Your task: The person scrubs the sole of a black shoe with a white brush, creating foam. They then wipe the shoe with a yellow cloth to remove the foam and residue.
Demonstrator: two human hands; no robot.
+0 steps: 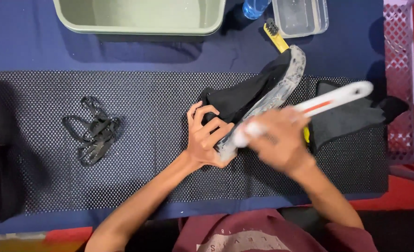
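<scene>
i see the left hand (207,137) with its grip clamped on a black shoe (256,98) tipped on the dotted mat (146,154); right hand (281,140) grip closed around a white brush (330,100) against the sole, blurred.

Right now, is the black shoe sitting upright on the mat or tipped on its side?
Tipped on its side: the black shoe shows its pale sole edge-on, steadied by the left hand.

You work over a black dotted mat (137,177) laid on a dark blue cloth (25,42); red floor (403,193) shows right of your grip.
</scene>
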